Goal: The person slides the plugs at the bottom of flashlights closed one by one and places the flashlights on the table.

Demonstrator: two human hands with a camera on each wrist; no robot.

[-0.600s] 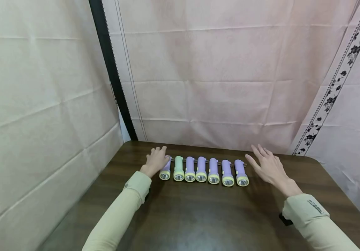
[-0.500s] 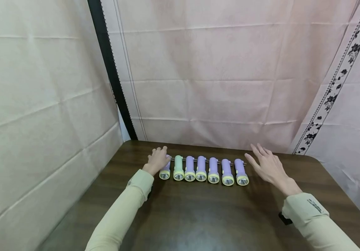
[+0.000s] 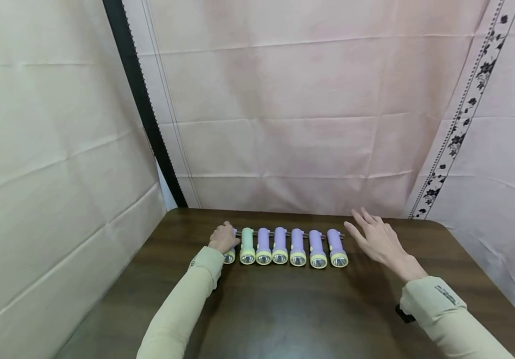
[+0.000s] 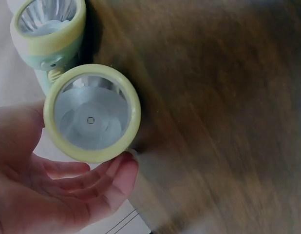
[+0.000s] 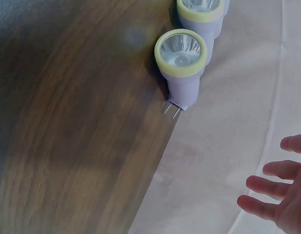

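Several flashlights with pale yellow rims lie side by side near the table's far edge, lenses toward me. At the row's left end, my left hand grips a purple flashlight, its body mostly hidden behind the hand. In the left wrist view, the thumb and curled fingers hold this flashlight just behind its round lens. Beside it lies a mint green flashlight; the others are purple. To the right of the last purple flashlight, my right hand hovers with spread fingers, touching none of them.
Thin metal prongs stick out from the back end of the rightmost flashlight. The brown wooden table ends at a hanging pale cloth behind the row. Another cloth hangs along the left side.
My left fingers have come down and closed around the leftmost flashlight. The head view has turned a little, so the row appears shifted left. My right hand keeps its pose.
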